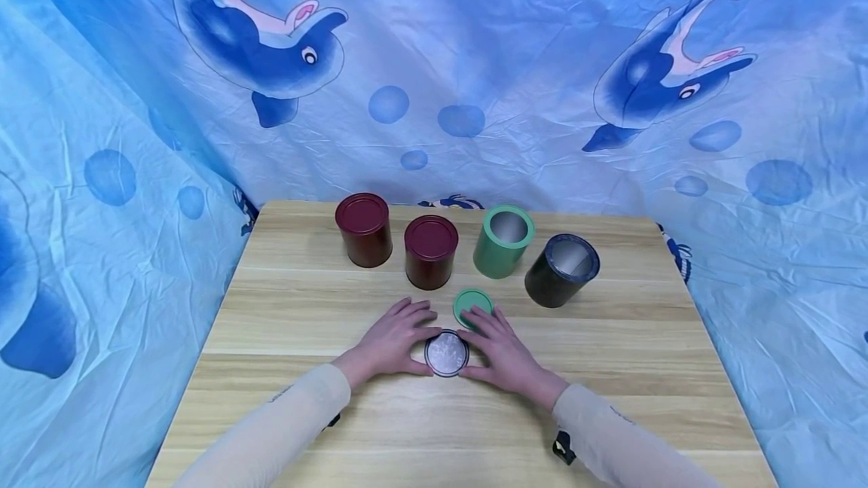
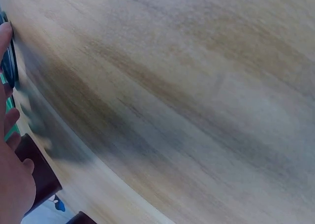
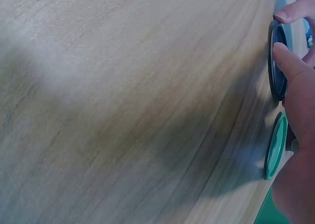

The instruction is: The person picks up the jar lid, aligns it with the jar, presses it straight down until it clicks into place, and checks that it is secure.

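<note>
- Pale wood table (image 1: 305,367), set inside a blue cloth backdrop (image 1: 102,134) printed with dolphins and bubbles.
- Black-rimmed lid (image 1: 447,353), round, silvery inside face up, lying flat on the near middle of the table between both hands.
- Left hand (image 1: 393,341), palm down on the table, fingers nearly straight and spread, thumb against the left edge of the black-rimmed lid; it does not grasp the lid.
- Right hand (image 1: 498,351), palm down, fingers straight, thumb against the right edge of the same lid; its fingertips lie over the near edge of the green lid. The right wrist view shows a thumb tip on the dark rim (image 3: 277,61).
- Green lid (image 1: 471,304), flat on the table, just beyond the black-rimmed lid and slightly right.
- Two dark red tins, both lidded and upright: one far left (image 1: 364,230), one nearer and to its right (image 1: 430,251).
- Green tin (image 1: 503,242), open, upright, right of the red tins.
- Black tin (image 1: 562,270), open, farthest right, near the green tin.
- Light long sleeves (image 1: 285,420) on both arms.
</note>
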Demonstrator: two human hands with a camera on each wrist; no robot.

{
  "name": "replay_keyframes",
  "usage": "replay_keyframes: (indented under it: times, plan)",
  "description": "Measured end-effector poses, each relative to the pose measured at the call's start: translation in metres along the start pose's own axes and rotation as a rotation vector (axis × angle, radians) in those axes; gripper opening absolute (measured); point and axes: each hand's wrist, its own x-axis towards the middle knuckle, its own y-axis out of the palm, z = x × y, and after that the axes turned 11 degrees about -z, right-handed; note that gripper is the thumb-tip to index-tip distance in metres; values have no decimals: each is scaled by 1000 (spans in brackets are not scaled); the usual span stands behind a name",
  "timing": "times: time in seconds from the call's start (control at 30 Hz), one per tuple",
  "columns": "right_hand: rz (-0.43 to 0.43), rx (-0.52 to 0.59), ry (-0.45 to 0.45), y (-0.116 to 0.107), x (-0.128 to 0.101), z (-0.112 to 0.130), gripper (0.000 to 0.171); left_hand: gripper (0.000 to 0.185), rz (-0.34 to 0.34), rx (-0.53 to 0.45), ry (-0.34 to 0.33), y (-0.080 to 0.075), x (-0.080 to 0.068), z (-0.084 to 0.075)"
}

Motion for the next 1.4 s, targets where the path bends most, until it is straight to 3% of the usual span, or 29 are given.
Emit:
replay_keyframes:
  times: [0.47, 0.8, 1.4]
  plan:
    - [-35, 20, -7, 8, 2, 3, 69, 78, -26, 34, 52, -2, -2, 3]
    - [-39, 25, -13, 10, 4, 5, 73, 81, -26, -16, 21, -2, -6, 6]
    - [-34, 16, -12, 10, 9, 4, 73, 77, -69, 15, 45, 2, -7, 6]
